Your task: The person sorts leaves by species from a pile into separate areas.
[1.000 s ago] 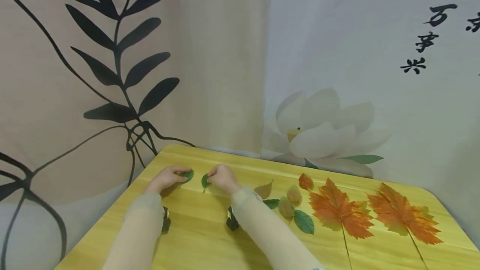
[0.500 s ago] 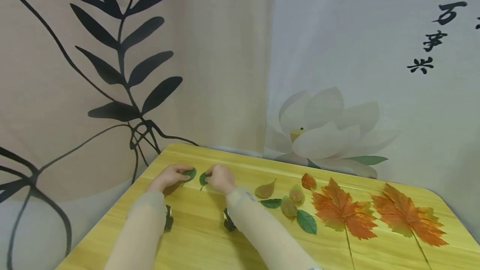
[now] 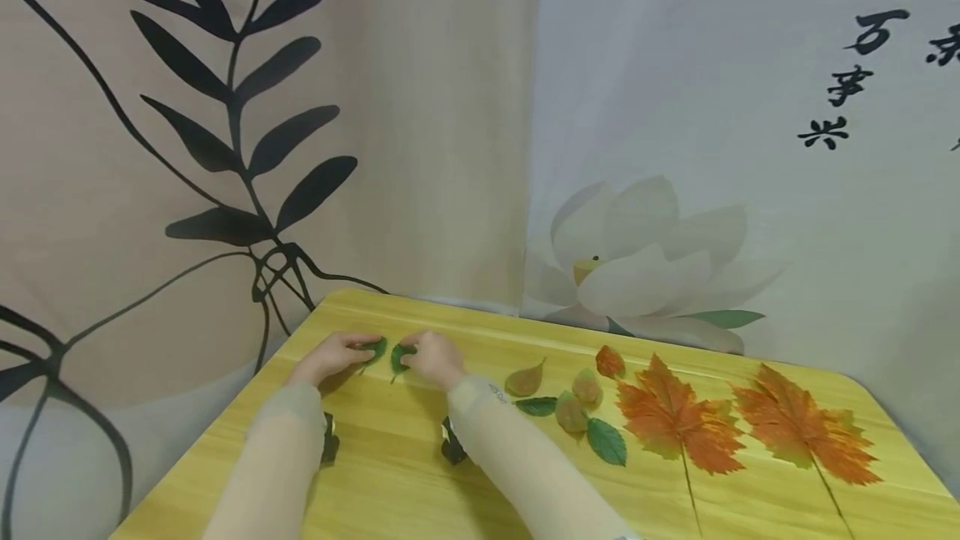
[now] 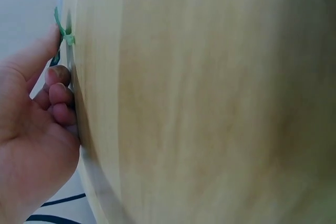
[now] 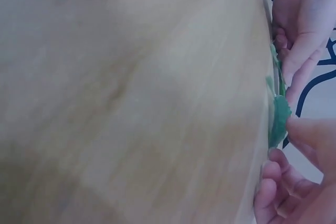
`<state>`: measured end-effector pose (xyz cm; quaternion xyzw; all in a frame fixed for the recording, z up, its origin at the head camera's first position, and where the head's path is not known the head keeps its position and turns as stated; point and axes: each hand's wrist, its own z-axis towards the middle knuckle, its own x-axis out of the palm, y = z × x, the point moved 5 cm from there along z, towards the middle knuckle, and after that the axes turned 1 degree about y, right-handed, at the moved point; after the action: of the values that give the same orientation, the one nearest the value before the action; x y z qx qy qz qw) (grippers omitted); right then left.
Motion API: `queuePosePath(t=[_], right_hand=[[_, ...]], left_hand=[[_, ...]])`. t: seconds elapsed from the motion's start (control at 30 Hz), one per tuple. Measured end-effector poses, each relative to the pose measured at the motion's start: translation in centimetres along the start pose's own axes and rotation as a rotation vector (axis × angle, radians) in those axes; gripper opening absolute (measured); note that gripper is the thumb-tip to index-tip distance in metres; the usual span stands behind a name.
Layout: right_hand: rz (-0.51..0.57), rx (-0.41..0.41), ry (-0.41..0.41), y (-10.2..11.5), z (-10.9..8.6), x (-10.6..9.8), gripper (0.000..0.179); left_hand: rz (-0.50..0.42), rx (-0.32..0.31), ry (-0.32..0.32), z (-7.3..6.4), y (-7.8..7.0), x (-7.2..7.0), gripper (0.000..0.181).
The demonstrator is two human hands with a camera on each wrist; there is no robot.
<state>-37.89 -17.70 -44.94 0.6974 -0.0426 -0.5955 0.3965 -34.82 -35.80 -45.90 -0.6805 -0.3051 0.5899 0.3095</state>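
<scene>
My left hand pinches a small green leaf by its edge, low over the far left of the yellow table. Facing it, my right hand pinches a second green leaf between thumb and fingers. A narrow gap separates the two leaves in the head view. In the left wrist view the left leaf stands edge-on at the thumb tip. From the right wrist, the right leaf shows its toothed face, with the left hand just beyond it.
Right of my right arm lie a brownish pear-shaped leaf, two green leaves, two roundish yellow-green pieces and a small red-orange leaf. Two large orange maple leaves with long stems lie farther right. A printed curtain hangs behind the table.
My right hand has moved left with its leaf, closer to the left hand's leaf. The left hand stays nearly in place. The head view has shifted slightly.
</scene>
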Motion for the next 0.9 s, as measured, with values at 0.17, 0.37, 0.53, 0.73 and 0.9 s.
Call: queuePosePath(t=[0.17, 0.37, 0.53, 0.73, 0.9], right_hand=[[0.035, -0.011, 0.002, -0.3, -0.7, -0.8, 0.030], [0.064, -0.077, -0.005, -0.4, -1.2, -2.2, 0.034], [0.113, -0.111, -0.002, -1.1, -2.3, -4.3, 0.036], [0.111, -0.136, -0.007, -2.6, -4.4, -7.2, 0.037], [0.089, -0.173, -0.016, -3.8, -7.0, -9.8, 0.036]], left_hand=[[-0.011, 0.018, -0.008, 0.2, 0.2, 0.2, 0.045], [-0.065, 0.016, 0.012, 0.2, 0.7, -0.3, 0.048], [-0.114, 0.041, 0.042, 0.1, 0.9, -0.9, 0.052], [-0.051, 0.050, 0.027, -0.6, -0.2, -1.5, 0.052], [0.031, 0.134, -0.008, -1.1, -2.6, -2.2, 0.050]])
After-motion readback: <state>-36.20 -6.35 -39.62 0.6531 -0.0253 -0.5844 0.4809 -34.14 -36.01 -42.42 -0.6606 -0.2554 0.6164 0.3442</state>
